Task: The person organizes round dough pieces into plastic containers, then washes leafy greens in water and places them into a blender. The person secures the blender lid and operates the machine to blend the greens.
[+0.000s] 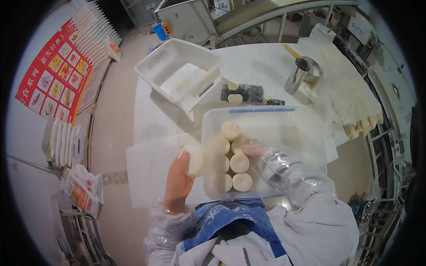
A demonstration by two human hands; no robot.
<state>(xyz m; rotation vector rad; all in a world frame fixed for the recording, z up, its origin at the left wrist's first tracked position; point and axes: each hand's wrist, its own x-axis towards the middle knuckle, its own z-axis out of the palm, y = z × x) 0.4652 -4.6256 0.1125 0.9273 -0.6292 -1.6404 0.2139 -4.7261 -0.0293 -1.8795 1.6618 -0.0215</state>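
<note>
My left hand (179, 178) grips a thick, pale round (195, 160), which looks like dough or a stack of dough discs, just outside the left wall of a translucent plastic bin (286, 128). Inside the bin, pale rounds (239, 163) stand in two columns along its left side. My right hand (253, 148) reaches into the bin, its fingers on the right edge of another round (238, 145) in the right column. That hand and round are slightly blurred, and the fingertips' undersides are hidden. Clear plastic sleeves cover both forearms.
Beyond the bin lies a dark cleaver (246, 94) with two pale pieces at its blade. A white plastic tub (156, 81) stands at the far left of the white table (159, 143). A metal cylinder (294, 78) and plastic sheeting (342, 89) occupy the right.
</note>
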